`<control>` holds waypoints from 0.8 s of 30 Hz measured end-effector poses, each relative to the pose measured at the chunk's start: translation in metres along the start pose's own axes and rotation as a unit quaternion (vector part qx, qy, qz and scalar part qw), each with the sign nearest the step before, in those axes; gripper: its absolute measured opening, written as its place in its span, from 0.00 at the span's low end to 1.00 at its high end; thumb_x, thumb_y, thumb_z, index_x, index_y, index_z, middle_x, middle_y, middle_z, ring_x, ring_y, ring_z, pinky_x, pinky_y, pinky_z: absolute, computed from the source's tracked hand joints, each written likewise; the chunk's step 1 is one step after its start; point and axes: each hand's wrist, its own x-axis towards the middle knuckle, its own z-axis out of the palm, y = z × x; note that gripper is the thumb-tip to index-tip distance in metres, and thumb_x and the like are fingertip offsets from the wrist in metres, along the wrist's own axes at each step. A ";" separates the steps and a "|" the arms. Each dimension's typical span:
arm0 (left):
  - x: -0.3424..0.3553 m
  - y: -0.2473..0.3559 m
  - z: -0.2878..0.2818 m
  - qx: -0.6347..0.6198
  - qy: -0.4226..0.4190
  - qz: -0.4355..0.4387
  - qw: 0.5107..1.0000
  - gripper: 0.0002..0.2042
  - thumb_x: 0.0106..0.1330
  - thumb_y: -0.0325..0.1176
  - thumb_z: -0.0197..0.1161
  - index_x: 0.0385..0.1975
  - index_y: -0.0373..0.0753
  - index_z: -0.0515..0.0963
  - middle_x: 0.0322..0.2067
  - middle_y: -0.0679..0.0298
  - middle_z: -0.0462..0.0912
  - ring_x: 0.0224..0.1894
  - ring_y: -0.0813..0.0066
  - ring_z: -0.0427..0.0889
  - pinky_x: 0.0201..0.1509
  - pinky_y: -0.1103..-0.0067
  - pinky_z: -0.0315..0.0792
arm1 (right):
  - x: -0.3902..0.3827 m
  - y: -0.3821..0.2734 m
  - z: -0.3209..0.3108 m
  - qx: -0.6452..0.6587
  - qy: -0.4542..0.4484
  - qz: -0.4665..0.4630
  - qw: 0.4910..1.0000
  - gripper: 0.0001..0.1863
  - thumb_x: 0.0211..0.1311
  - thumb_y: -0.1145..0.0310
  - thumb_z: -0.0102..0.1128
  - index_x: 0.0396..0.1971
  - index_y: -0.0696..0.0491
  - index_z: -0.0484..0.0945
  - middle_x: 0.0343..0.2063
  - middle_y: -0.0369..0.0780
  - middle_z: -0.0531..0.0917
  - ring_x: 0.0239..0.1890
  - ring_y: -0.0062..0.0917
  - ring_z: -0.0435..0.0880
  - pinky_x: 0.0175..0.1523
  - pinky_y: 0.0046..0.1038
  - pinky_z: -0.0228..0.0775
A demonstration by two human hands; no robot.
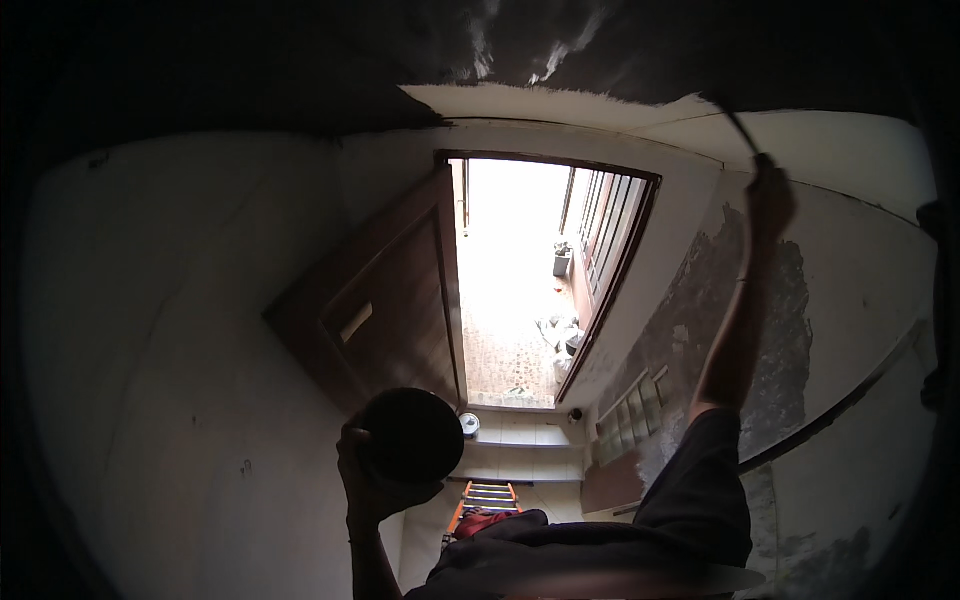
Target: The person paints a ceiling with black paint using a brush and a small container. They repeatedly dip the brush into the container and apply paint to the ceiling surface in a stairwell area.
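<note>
My right hand (769,205) is raised high at the upper right, closed around the handle of a paintbrush (742,130). The brush's dark tip meets the ceiling where dark paint (300,70) borders a pale unpainted strip (560,103). Wet, shiny streaks show in the dark paint near the top middle. Lower down, my left hand (368,490) grips a dark round container (412,436) from its left side and from below. What the container holds is too dark to make out.
Ahead, a brown door (390,300) stands ajar beside a bright doorway (510,270). Pale steps (525,462) lie below it, with a white can (469,425). An orange ladder (490,492) shows under me. The right wall has a dark patch (785,340) and a leaning pale frame (630,415).
</note>
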 end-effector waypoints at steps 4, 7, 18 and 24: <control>-0.001 -0.002 0.002 -0.009 -0.011 0.002 1.000 0.56 0.27 0.44 0.91 0.61 0.45 0.61 0.60 0.47 0.71 0.60 0.49 0.75 0.61 0.57 0.74 | 0.051 0.048 -0.105 -0.122 0.108 -0.018 0.986 0.07 0.69 0.60 0.58 0.42 0.38 0.83 0.26 0.32 0.82 0.25 0.26 0.83 0.26 0.30 0.75; -0.001 -0.001 0.004 0.001 -0.015 0.016 1.000 0.56 0.27 0.44 0.91 0.61 0.45 0.61 0.60 0.47 0.71 0.60 0.49 0.74 0.61 0.57 0.73 | 0.045 0.039 -0.147 -0.026 0.161 0.098 0.982 0.11 0.71 0.57 0.58 0.44 0.40 0.88 0.24 0.33 0.84 0.23 0.26 0.84 0.24 0.30 0.75; -0.001 0.010 0.008 -0.018 -0.011 0.003 1.000 0.56 0.27 0.44 0.91 0.61 0.45 0.61 0.60 0.46 0.71 0.60 0.48 0.74 0.61 0.56 0.73 | -0.024 -0.117 0.003 0.272 0.188 0.214 0.919 0.25 0.73 0.66 0.54 0.67 0.52 0.70 0.29 0.46 0.78 0.29 0.37 0.80 0.34 0.38 0.72; -0.005 0.006 -0.002 0.016 -0.004 -0.006 1.000 0.56 0.27 0.45 0.91 0.60 0.45 0.60 0.60 0.47 0.70 0.60 0.48 0.74 0.60 0.56 0.74 | -0.101 -0.148 0.080 0.292 -0.035 0.285 0.912 0.22 0.67 0.62 0.60 0.58 0.55 0.79 0.31 0.50 0.84 0.36 0.43 0.85 0.39 0.39 0.75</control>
